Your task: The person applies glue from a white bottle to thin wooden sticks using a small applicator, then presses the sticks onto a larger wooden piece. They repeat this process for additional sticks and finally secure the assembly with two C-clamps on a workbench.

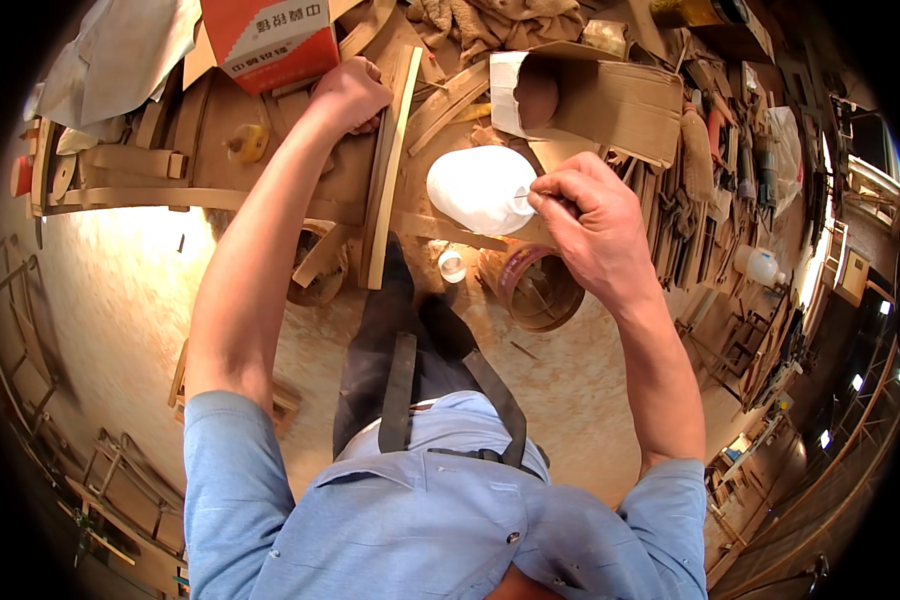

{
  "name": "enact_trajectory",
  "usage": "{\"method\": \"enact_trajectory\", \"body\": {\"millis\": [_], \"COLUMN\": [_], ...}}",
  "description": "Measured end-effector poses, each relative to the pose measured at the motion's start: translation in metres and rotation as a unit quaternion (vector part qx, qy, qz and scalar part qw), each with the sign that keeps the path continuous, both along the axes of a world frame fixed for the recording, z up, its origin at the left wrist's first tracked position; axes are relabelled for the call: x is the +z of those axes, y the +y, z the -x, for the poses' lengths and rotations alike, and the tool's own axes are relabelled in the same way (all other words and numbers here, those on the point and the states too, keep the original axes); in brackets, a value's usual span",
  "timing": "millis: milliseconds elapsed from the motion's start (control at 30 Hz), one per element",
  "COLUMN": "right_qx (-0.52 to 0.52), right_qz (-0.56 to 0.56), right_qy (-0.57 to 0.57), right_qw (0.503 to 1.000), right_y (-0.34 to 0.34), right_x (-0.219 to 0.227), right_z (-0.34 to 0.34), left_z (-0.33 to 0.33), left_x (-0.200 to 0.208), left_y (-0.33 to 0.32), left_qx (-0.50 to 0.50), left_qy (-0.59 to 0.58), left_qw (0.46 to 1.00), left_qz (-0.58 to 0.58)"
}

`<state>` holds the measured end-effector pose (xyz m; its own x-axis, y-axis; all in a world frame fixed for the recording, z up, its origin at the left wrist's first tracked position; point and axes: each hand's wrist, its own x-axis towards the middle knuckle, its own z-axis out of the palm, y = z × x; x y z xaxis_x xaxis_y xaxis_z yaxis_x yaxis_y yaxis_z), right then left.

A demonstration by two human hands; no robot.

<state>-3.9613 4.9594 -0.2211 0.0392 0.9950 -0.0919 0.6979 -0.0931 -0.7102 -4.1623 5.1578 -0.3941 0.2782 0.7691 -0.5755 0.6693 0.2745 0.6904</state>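
The nearer right hand point(605, 222) is pinching a thin piece point(523, 193) at the mouth of the white jug point(473, 187), which is lying just leftward, its long axis pointing toward that hand, while the left hand point(353, 97) is resting curled beside the wood strip point(391, 165), grip unclear.

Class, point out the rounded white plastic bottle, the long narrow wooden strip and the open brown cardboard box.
Rounded white plastic bottle point(472, 187): head view, middle of its body.
Long narrow wooden strip point(392, 165): head view, halfway along its length.
Open brown cardboard box point(625, 108): head view, its broad panel.
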Motion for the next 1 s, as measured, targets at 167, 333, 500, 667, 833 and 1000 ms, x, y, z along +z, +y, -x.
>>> {"method": "enact_trajectory", "body": {"millis": [167,333,500,667,833,1000], "right_qx": [-0.125,-0.157,-0.17,-0.156,-0.102,-0.088], "right_qz": [-0.026,-0.117,-0.201,-0.256,-0.294,-0.266], "right_qy": [0.166,0.312,0.287,0.321,0.359,0.376], "right_qw": [0.978,0.93,0.921,0.898,0.88,0.883], "right_y": [-0.008,-0.016,-0.024,-0.03,-0.024,0.005], "right_x": [0.019,0.034,0.045,0.075,0.098,0.06], "right_z": [0.002,-0.004,-0.015,-0.032,-0.043,-0.021], "left_z": [0.002,0.0,-0.001,0.001,0.002,0.003], "left_x": [0.0,-0.002,-0.003,-0.002,-0.004,-0.007], "left_y": [0.0,-0.001,-0.001,-0.002,0.001,0.003], "left_qx": [-0.008,0.002,0.002,-0.006,-0.016,-0.027], "left_qy": [-0.001,-0.009,-0.014,-0.008,-0.013,-0.018], "left_qw": [1.0,1.0,1.0,1.0,1.0,0.999], "left_qz": [0.008,0.006,0.006,-0.016,-0.003,-0.002]}}
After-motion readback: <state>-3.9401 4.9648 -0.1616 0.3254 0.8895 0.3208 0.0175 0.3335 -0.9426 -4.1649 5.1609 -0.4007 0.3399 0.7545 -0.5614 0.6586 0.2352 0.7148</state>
